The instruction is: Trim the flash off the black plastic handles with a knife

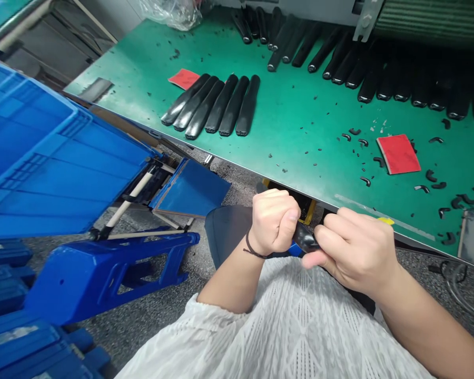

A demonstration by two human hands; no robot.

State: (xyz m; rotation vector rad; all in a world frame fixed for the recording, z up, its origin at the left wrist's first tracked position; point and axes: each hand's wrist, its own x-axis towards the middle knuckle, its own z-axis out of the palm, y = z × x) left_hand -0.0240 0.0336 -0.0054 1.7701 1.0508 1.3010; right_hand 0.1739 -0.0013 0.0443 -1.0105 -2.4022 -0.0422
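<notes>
The left hand [274,223] is clenched into a tight fist and the right hand [355,252] is curled nearly shut, both holding a glossy black rubber piece [306,238] between them, just below the edge of a green bench mat [284,131] (a dark cord circles the left wrist [253,248]). Rows of black padded grips [211,102] lie on the mat beyond, near scattered black offcuts [431,175] and a red pad [398,153]. A blue plastic crate [43,158] tilts at left.

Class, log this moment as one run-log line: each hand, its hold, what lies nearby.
left hand: fist on black grip | right hand: pinching same grip | nearby: six black grips on green bench
</notes>
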